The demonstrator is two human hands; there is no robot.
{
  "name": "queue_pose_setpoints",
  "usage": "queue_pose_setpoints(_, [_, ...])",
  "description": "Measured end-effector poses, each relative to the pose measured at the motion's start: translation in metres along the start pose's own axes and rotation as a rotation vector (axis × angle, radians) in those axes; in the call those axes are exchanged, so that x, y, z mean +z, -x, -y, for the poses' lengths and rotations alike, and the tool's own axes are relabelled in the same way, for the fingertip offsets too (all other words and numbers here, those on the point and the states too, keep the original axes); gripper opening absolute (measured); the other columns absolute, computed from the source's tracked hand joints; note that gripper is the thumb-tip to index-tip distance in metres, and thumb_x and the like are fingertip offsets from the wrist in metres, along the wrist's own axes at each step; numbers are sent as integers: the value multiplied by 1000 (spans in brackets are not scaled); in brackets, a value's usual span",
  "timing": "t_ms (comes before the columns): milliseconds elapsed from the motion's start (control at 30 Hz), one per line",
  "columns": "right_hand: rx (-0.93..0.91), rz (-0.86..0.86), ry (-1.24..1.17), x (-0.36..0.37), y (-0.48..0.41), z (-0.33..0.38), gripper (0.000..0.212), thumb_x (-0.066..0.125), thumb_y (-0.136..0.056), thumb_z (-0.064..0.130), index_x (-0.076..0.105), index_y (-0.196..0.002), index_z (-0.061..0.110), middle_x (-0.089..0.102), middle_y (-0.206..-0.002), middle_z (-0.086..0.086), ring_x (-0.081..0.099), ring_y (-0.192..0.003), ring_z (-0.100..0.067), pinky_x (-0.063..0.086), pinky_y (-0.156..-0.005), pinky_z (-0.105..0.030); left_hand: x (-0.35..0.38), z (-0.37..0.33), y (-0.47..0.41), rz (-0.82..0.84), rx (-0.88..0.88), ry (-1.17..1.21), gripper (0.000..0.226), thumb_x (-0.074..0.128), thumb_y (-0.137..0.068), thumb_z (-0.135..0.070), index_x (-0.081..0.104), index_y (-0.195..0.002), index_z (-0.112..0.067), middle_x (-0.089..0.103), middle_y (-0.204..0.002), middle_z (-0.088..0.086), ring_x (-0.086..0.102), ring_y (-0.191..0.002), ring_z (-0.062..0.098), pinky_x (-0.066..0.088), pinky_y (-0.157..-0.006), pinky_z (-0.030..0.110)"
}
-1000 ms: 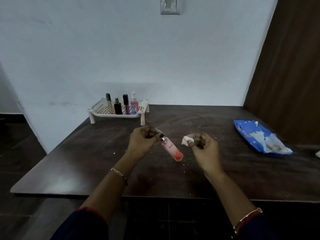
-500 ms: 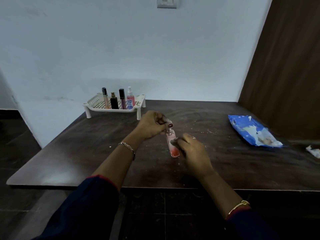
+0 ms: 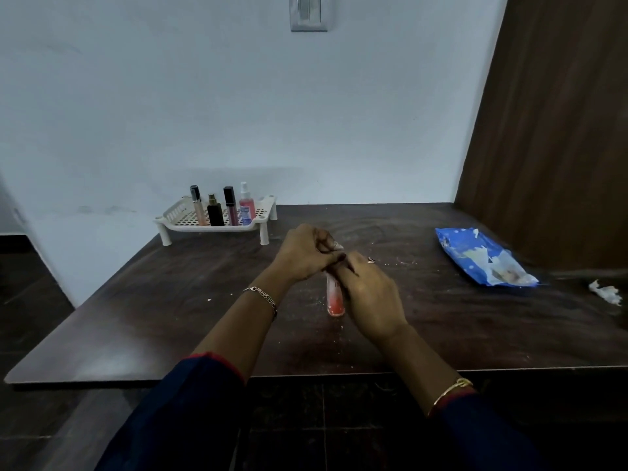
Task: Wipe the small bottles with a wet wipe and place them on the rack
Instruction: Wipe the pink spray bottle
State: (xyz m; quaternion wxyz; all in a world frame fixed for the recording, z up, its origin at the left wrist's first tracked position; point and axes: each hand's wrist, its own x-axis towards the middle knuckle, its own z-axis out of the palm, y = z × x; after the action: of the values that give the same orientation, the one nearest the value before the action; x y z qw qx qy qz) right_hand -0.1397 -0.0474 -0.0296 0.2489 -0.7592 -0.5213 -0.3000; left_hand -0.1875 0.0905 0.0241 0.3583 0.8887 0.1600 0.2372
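Over the middle of the dark table I hold a small clear bottle (image 3: pixel 334 299) with red-orange liquid, nearly upright. My left hand (image 3: pixel 304 253) grips its top end. My right hand (image 3: pixel 368 294) is curled round the upper body of the bottle; the wet wipe it held is hidden under its fingers. At the back left stands a white perforated rack (image 3: pixel 176 215) with several small bottles upright in it, among them a pink spray bottle (image 3: pixel 247 205) and a black bottle (image 3: pixel 215 212).
A blue pack of wet wipes (image 3: pixel 482 256) lies at the right of the table (image 3: pixel 136 317). A crumpled used wipe (image 3: pixel 606 293) sits near the right edge. A brown wooden panel (image 3: pixel 557 130) rises at the right; white crumbs speckle the tabletop.
The bottle swung from tilted to nearly upright. My right hand with the wipe came in from beside it and closed over its upper body, meeting my left hand.
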Motion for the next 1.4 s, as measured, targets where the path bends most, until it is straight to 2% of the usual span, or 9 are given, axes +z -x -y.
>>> queue_pose_setpoints(167, [56,154,-46,11,9,-1,14,51,-92,26,54,-106,23,55,-91,6,51,-73,-10,46,-56,-34,3,1,-4,-17,-16,48,13,77,-75,-13,73,-83,-4,74,-85,6,67,-71,5,50,-64,6])
queue_pose_setpoints(333, [-81,246,-6,12,24,-6,19,64,-80,10,66,-99,6,61,-95,-11,60,-75,-31,52,-51,-39,1,5,-8,11,-37,113,19,78,-74,-12,70,-84,2,74,-89,8,69,-75,10,57,-74,24])
queue_pose_setpoints(533, [-35,105,22,9,3,-4,29,66,-83,14,62,-112,14,61,-103,-8,62,-77,-26,52,-52,-35,3,5,-8,0,-19,87,15,77,-75,-14,72,-84,-3,74,-85,3,66,-69,-2,51,-64,7])
queue_pose_setpoints(633, [-33,65,28,10,-2,-2,35,65,-83,10,60,-117,12,62,-112,-8,63,-82,-30,54,-54,-40,2,4,-7,-16,-6,50,15,75,-77,-17,74,-87,-6,74,-88,4,69,-83,8,54,-78,20])
queue_pose_setpoints(833, [9,-39,-180,9,4,-11,28,47,-87,13,66,-107,6,65,-108,-8,63,-93,-22,54,-75,-34,3,7,-1,-19,-12,120,18,76,-76,-12,72,-90,-1,74,-89,10,70,-84,17,57,-81,29])
queue_pose_setpoints(967, [221,-105,-344,19,3,-17,15,60,-85,-1,66,-92,11,67,-92,-3,59,-81,-7,49,-75,-20,-2,11,2,-17,-39,173,18,75,-76,-8,71,-92,0,73,-89,12,70,-84,22,57,-83,36])
queue_pose_setpoints(1133, [678,-135,-647,33,-1,-5,11,64,-83,1,66,-86,11,67,-82,0,63,-77,-16,54,-73,-40,-3,16,7,-18,-47,228,20,75,-75,-6,70,-92,3,72,-87,10,65,-75,9,56,-80,28])
queue_pose_setpoints(1300, [374,-240,-341,30,9,12,13,56,-82,0,66,-86,5,54,-80,-2,50,-68,-12,38,-57,-21,0,14,8,-39,-59,262,17,75,-75,-4,69,-90,2,71,-86,6,66,-78,10,55,-79,23])
queue_pose_setpoints(1400, [170,-153,-201,19,10,13,30,48,-89,21,67,-109,9,54,-83,-3,50,-69,-14,41,-51,-28,0,14,7,-27,-45,245,16,74,-76,-6,70,-91,0,73,-90,7,69,-83,13,55,-79,21])
